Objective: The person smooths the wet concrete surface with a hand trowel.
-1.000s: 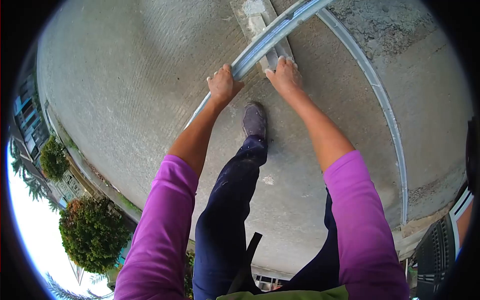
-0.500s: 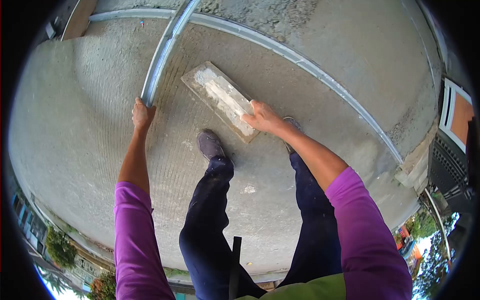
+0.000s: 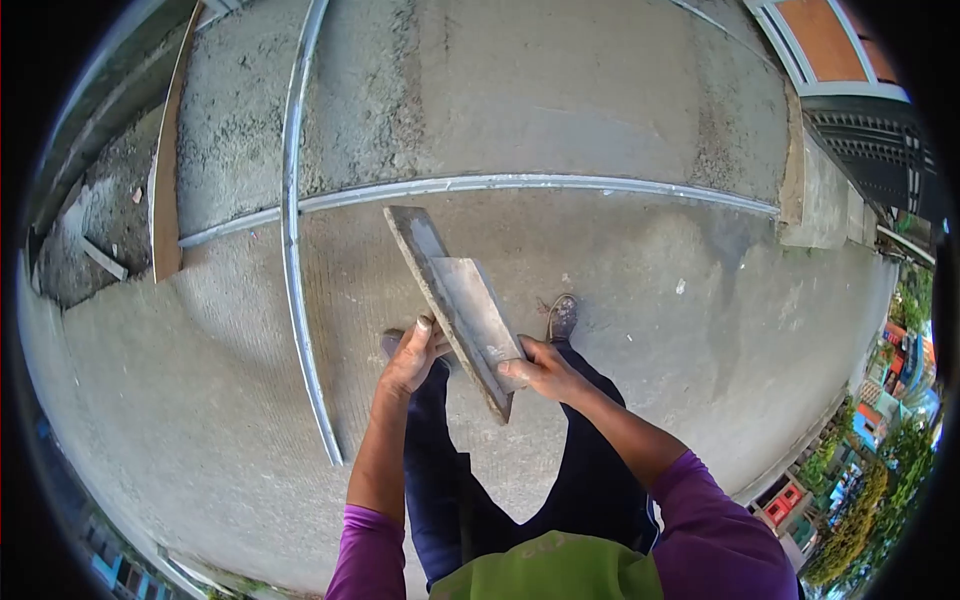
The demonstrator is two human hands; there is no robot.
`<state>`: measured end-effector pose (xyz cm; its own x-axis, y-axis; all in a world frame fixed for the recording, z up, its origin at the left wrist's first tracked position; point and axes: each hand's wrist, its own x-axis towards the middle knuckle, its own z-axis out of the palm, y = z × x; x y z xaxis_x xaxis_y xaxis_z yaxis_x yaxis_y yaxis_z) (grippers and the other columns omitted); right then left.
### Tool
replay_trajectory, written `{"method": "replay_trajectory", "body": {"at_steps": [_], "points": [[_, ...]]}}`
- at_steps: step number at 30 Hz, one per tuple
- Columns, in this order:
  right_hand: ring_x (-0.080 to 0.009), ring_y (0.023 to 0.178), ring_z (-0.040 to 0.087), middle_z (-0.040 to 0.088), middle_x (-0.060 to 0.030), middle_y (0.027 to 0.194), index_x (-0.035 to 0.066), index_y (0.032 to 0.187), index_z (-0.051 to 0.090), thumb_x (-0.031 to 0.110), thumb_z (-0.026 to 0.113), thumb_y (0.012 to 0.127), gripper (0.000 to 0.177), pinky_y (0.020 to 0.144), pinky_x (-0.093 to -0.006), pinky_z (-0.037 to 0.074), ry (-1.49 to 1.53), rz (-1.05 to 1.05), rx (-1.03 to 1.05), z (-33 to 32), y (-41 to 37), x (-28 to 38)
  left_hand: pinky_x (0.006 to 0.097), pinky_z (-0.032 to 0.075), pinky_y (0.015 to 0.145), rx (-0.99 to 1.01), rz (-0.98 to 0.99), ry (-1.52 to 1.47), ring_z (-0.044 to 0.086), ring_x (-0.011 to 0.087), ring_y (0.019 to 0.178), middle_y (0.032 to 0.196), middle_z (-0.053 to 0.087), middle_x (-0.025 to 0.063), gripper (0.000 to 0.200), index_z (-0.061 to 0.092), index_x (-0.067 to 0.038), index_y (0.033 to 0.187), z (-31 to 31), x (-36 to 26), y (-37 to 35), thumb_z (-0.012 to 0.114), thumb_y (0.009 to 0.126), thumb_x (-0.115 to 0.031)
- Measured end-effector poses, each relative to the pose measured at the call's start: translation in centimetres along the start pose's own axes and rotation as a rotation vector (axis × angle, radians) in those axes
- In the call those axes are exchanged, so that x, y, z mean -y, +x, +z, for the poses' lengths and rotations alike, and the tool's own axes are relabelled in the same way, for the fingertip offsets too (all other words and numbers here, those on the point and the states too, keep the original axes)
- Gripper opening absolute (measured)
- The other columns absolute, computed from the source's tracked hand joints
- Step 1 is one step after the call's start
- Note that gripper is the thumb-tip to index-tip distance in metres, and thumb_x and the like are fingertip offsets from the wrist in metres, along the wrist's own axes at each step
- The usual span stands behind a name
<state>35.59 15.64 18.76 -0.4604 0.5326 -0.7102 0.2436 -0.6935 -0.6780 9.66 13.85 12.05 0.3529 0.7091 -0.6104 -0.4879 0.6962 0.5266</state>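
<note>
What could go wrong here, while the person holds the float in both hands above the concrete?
1. The float is tilted and held only near its lower end by the left hand and right hand; it might slip and mark the concrete.
2. The metal bar lies on the ground close by on the left; a sideways step might catch it.

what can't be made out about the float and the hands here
Head view, each:
Far face of the wooden float: turned away from the camera.
Left hand: fingertips behind the float, so grip or mere touch unclear.
Left shoe: mostly covered by that hand.
Metal straightedge: top end cut off by the frame edge.
</note>
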Motion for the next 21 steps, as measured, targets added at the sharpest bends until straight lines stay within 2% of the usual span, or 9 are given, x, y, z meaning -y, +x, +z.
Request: {"method": "replay_trajectory", "body": {"at_steps": [1,6,7,10,11,14,15,18,21], "points": [[-0.0124,0.083,0.058,0.065,-0.0076,0.096,-0.005,0.119,0.060,0.028,0.066,0.092,0.043,0.069,-0.0287,0.047,0.043,-0.097,-0.014,-0.9,-0.9,-0.7,0.0518,0.030,0.117,0.012,0.005,-0.005,0.037,0.0362,0.143,0.155,0.040,0.0198,0.115,0.031,0.004,0.153,2.2,-0.4,0.5,0.059,0.080,-0.081],[-0.0156,0.089,0.061,0.066,-0.0105,0.099,-0.005,0.121,0.060,0.033,0.068,0.089,0.049,0.077,-0.0311,0.049,0.046,-0.156,0.001,-8.9,-8.0,1.7,0.0537,0.030,0.118,0.034,-0.015,0.018,0.034,0.0347,0.144,0.156,0.037,0.0169,0.121,0.032,-0.002,0.154,13.9,-1.3,2.4,0.067,0.070,-0.083],[-0.0164,0.090,0.061,0.066,-0.0110,0.100,-0.005,0.121,0.060,0.034,0.069,0.089,0.051,0.078,-0.0317,0.050,0.033,-0.159,0.010,-11.4,-9.4,2.9,0.0540,0.032,0.117,0.041,-0.011,-0.013,0.037,0.0348,0.143,0.155,0.039,0.0162,0.123,0.033,-0.003,0.153,17.1,-1.9,2.8,0.071,0.067,-0.081],[-0.0198,0.094,0.063,0.067,-0.0141,0.104,-0.004,0.122,0.060,0.035,0.069,0.088,0.054,0.083,-0.0336,0.050,-0.068,-0.184,-0.017,-17.7,-13.4,5.4,0.0541,0.035,0.115,0.025,-0.013,0.034,0.040,0.0353,0.140,0.153,0.042,0.0162,0.124,0.034,-0.003,0.153,24.0,-1.9,4.8,0.075,0.064,-0.080],[-0.0223,0.100,0.064,0.068,-0.0164,0.109,-0.004,0.125,0.059,0.036,0.071,0.087,0.056,0.087,-0.0351,0.050,-0.063,-0.207,-0.005,-19.9,-14.1,5.5,0.0544,0.037,0.114,0.024,-0.009,0.071,0.042,0.0357,0.139,0.150,0.045,0.0165,0.123,0.035,-0.003,0.152,25.8,-1.8,6.0,0.077,0.064,-0.079],[-0.0231,0.105,0.064,0.068,-0.0169,0.112,-0.003,0.126,0.059,0.036,0.073,0.086,0.058,0.090,-0.0351,0.050,0.067,-0.211,-0.097,-25.0,-15.6,7.2,0.0533,0.038,0.113,0.068,0.011,0.160,0.044,0.0355,0.137,0.148,0.047,0.0167,0.121,0.036,-0.002,0.151,33.3,-3.0,9.3,0.078,0.065,-0.076],[-0.0233,0.106,0.064,0.068,-0.0169,0.113,-0.004,0.127,0.058,0.034,0.077,0.085,0.061,0.092,-0.0355,0.050,0.137,-0.271,-0.141,-26.3,-16.0,8.1,0.0515,0.039,0.113,0.109,0.013,0.177,0.046,0.0351,0.135,0.146,0.048,0.0178,0.120,0.036,0.001,0.150,35.7,-3.2,10.5,0.078,0.066,-0.075],[-0.0229,0.107,0.064,0.068,-0.0172,0.113,-0.005,0.128,0.057,0.031,0.079,0.085,0.061,0.093,-0.0361,0.050,0.188,-0.306,-0.259,-30.3,-17.7,11.4,0.0481,0.029,0.118,0.184,-0.029,0.163,0.036,0.0344,0.142,0.151,0.039,0.0216,0.129,0.027,0.005,0.152,40.4,-2.6,14.2,0.078,0.066,-0.077],[-0.0225,0.106,0.065,0.068,-0.0156,0.113,-0.005,0.128,0.058,0.026,0.080,0.085,0.057,0.092,-0.0361,0.051,0.218,-0.343,-0.327,-34.1,-18.2,12.3,0.0476,0.024,0.121,0.261,-0.040,0.199,0.028,0.0359,0.147,0.155,0.032,0.0237,0.133,0.022,0.004,0.155,44.0,-2.6,17.7,0.075,0.066,-0.079]]}}
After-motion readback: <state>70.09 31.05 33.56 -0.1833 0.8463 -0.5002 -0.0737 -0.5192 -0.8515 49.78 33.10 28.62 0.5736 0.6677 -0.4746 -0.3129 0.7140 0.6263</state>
